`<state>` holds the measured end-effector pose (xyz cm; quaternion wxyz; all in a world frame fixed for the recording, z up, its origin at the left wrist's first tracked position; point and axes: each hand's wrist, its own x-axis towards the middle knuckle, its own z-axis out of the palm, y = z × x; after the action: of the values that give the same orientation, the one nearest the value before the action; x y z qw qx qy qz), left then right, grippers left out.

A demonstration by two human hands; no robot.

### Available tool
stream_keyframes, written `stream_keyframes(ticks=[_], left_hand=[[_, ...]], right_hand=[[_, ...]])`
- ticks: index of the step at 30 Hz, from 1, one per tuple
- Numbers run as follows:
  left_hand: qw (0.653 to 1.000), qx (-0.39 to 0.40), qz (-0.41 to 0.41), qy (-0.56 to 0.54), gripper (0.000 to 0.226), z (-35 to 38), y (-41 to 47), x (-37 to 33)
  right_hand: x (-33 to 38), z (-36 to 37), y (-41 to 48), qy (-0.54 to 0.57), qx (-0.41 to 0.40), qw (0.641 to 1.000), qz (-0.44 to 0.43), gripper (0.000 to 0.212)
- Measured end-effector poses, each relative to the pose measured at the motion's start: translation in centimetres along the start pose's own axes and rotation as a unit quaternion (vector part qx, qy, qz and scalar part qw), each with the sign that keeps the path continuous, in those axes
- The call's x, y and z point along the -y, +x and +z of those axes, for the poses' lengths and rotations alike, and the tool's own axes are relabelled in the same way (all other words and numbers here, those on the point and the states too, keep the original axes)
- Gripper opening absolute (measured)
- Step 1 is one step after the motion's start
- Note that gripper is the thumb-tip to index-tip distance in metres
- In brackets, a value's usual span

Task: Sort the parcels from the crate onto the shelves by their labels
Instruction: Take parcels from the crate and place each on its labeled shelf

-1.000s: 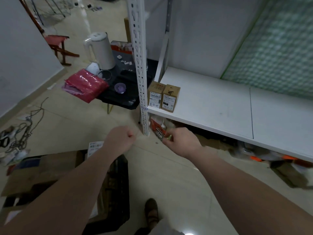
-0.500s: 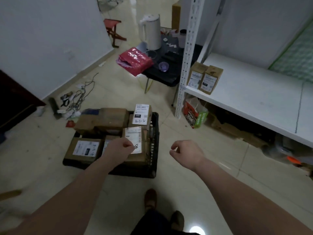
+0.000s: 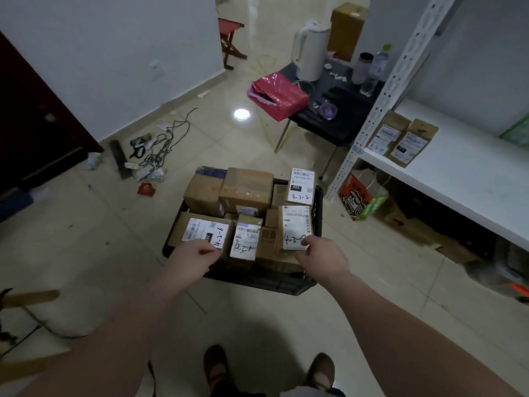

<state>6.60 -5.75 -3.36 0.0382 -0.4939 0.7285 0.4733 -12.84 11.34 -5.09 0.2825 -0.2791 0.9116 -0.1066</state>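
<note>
A black crate [image 3: 286, 285] on the floor holds several brown parcels with white labels. My left hand [image 3: 194, 256] hovers with loosely curled fingers over the near edge of the parcel marked 4-2-6 [image 3: 200, 227] and holds nothing. My right hand [image 3: 320, 256] pinches the near right corner of an upright parcel whose label starts 4-2 [image 3: 296, 224]; the hand hides the last digit. Between them stands a small parcel marked 4-2-1 [image 3: 244, 239]. Another, marked 4-3-2 [image 3: 302, 186], stands at the crate's far right. Two parcels [image 3: 400, 141] stand on the white shelf [image 3: 458, 181] at the right.
The shelf's white upright post [image 3: 372, 110] rises right of the crate, with bags and cardboard under the shelf [image 3: 360, 199]. A black side table [image 3: 337, 110] carries a white kettle, bottles and a red packet. Cables [image 3: 154, 150] litter the floor at left. My feet [image 3: 269, 371] are below.
My view has swung from the shelf down to the crate. Both hands have come forward over it; the right hand has reached the 4-2 parcel, the left is over the 4-2-6 parcel.
</note>
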Motion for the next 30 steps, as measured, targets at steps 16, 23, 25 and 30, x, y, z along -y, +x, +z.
stream_keyframes(ticks=[16, 23, 25, 30], left_hand=[[0.986, 0.152, 0.02, 0.064, 0.009, -1.1, 8.3, 1.2], [0.98, 0.173, 0.002, 0.098, 0.015, 0.7, 10.8, -1.1], [0.979, 0.173, 0.007, 0.109, 0.018, 1.0, 11.6, -1.7], [0.98, 0.179, -0.018, 0.08, 0.015, 2.1, 12.7, -3.0]], right_hand=[[3.4, 4.9, 3.0, 0.048, -0.057, 0.978, 0.196, 0.087], [3.0, 6.2, 7.1, 0.073, -0.018, 0.973, 0.219, 0.113], [2.9, 6.6, 7.7, 0.079, -0.011, 0.972, 0.222, 0.115], [2.1, 6.2, 8.0, 0.1, -0.024, 0.971, 0.215, 0.114]])
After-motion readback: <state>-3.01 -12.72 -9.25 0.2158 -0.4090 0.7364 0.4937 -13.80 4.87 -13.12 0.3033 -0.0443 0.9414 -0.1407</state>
